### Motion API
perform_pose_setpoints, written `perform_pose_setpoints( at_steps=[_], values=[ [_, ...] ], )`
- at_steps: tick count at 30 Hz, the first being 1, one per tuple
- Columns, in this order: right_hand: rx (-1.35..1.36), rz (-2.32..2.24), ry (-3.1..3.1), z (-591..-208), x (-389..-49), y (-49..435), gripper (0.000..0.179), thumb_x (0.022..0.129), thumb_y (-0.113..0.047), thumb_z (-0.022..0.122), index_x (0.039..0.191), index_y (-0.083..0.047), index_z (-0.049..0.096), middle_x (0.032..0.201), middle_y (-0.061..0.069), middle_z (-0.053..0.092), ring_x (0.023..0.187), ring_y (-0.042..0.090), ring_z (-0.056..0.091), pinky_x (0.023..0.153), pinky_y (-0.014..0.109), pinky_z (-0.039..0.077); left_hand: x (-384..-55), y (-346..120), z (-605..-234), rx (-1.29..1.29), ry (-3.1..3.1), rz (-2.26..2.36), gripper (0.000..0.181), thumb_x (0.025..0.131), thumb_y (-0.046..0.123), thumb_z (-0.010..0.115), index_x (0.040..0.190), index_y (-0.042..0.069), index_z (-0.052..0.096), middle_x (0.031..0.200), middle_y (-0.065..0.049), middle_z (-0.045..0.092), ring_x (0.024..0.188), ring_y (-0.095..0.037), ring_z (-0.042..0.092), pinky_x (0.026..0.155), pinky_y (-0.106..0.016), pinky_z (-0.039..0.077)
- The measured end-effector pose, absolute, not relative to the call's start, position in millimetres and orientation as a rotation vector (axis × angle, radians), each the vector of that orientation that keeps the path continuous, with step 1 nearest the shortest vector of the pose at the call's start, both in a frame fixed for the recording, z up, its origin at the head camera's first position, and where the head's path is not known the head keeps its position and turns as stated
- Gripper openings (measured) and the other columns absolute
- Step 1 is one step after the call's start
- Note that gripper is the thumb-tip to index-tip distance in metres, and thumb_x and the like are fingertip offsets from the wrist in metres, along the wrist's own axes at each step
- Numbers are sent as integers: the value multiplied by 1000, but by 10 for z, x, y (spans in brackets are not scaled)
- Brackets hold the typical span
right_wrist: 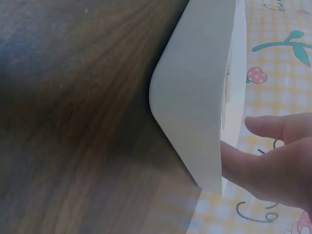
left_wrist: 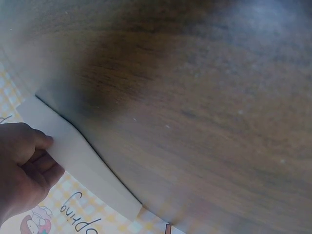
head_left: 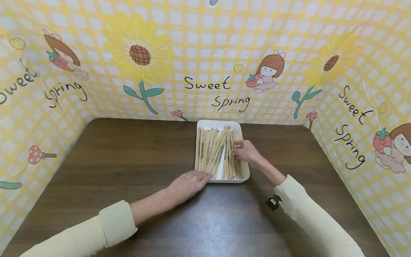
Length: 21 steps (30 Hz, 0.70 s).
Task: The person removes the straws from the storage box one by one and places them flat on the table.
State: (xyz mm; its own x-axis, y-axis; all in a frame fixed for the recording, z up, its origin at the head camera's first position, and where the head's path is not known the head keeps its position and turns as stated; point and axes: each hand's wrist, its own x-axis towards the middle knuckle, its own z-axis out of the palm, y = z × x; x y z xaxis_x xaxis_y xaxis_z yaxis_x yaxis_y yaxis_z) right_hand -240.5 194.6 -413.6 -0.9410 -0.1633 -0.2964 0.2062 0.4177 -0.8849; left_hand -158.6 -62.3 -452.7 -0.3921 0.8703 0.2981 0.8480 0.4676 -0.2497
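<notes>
Wrapped sticks point(head_left: 203, 150) in white tray point(head_left: 229, 181), lying lengthwise in two rough grps, some slanted, gap btwn near tray's front. Tray sits at far edge of brown table point(head_left: 144, 153), by checked cloth point(head_left: 192, 43). My L hand point(head_left: 187, 185) touches tray's near-left corner; can't tell from here if it's gripping. My R hand point(head_left: 248, 152) reaches over tray's right wall to right-hand grp, thumb + finger parted, nothing pinched that I see.
</notes>
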Motion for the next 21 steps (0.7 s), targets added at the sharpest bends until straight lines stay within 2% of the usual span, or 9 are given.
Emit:
perform_pose_setpoints(
  at_steps=[3,5,7,10,12,17,21],
  values=[
    [63,-1499,2356,-4140,-2434,1900,56,99,4,50,149,15,28,145,34,41,119,36,57,99,45,51,-1583,-623,-4523,-1445,-2351,92,35,90,-1,66,125,-3,64,123,-13,67,113,-23,64,98,-33,52],
    [81,-1475,2366,-4152,-2461,1877,56,98,3,51,148,15,29,147,32,41,110,31,61,95,41,54,-1581,-622,-4524,-1443,-2357,92,35,90,-1,65,126,-2,64,123,-13,67,113,-23,65,98,-33,52],
    [101,-1450,2377,-4168,-2496,1861,54,99,2,51,148,15,30,143,30,45,98,25,63,89,37,56,-1578,-621,-4523,-1439,-2356,89,35,90,-1,65,126,-2,64,122,-13,68,112,-23,65,98,-33,52],
    [145,-1463,2368,-4189,-2557,1843,52,98,2,51,145,17,33,129,29,55,85,20,62,82,32,58,-1576,-619,-4523,-1430,-2353,76,35,90,-1,65,125,-2,64,121,-12,69,111,-22,65,97,-32,53],
    [172,-1491,2342,-4206,-2599,1834,50,98,3,52,143,19,35,119,28,57,85,20,63,83,31,59,-1576,-619,-4523,-1428,-2351,74,35,90,0,65,124,-2,65,120,-13,69,111,-22,65,96,-32,53],
    [227,-1562,2266,-4250,-2679,1812,43,97,6,53,136,20,41,112,25,57,87,22,63,87,33,58,-1574,-618,-4522,-1432,-2347,74,34,90,-1,65,123,-2,65,119,-13,69,111,-23,65,96,-32,53],
    [216,-1565,2268,-4278,-2730,1792,34,97,6,56,127,20,48,105,24,61,82,23,65,83,34,59,-1569,-623,-4521,-1421,-2338,83,32,90,0,65,122,-2,65,118,-13,70,110,-22,66,95,-31,53]
  ],
)
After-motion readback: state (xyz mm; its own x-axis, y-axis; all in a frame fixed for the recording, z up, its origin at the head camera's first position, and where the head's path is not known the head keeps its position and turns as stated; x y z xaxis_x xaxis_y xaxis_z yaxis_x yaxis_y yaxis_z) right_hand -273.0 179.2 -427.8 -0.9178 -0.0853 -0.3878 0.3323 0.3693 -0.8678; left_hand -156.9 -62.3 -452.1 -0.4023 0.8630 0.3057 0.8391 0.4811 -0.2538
